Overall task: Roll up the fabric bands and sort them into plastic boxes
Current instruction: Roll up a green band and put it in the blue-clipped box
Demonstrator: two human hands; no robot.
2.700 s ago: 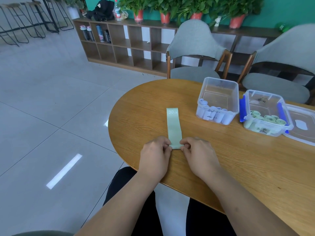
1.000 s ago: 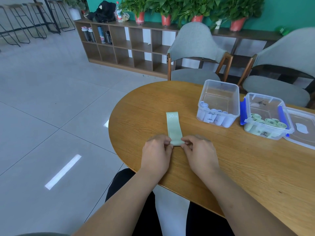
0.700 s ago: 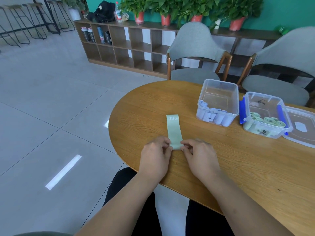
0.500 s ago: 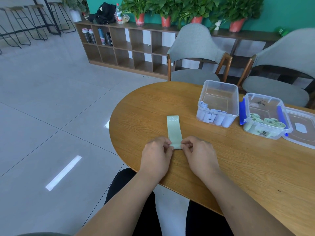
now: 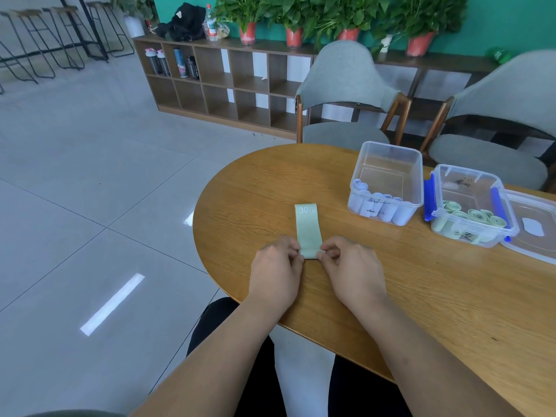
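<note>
Rolling a band, start of the roll. The green fabric band (image 5: 307, 227) lies flat on the wooden surface (image 5: 421, 296), near its front edge, with the long axis pointing away from the person and the end printed "30 LB" farthest off. The left hand (image 5: 275, 273) and right hand (image 5: 352, 273) meet at the near end. The fingers (image 5: 293, 247) of both are curled inward and pinch that end from either side, probably so the first turn starts tight and square.

To the right, well apart from the band, stands the open clear box (image 5: 388, 147), with pale rolls along its near wall. Just beyond it is the blue-latched box (image 5: 469, 173), which holds green rolls and is judged the destination. Its lid (image 5: 538, 212) lies off, beside it, so the opening is free. The clear box sits between the band and the latched box and must be passed. Two grey chairs (image 5: 343, 85) stand behind the surface.
</note>
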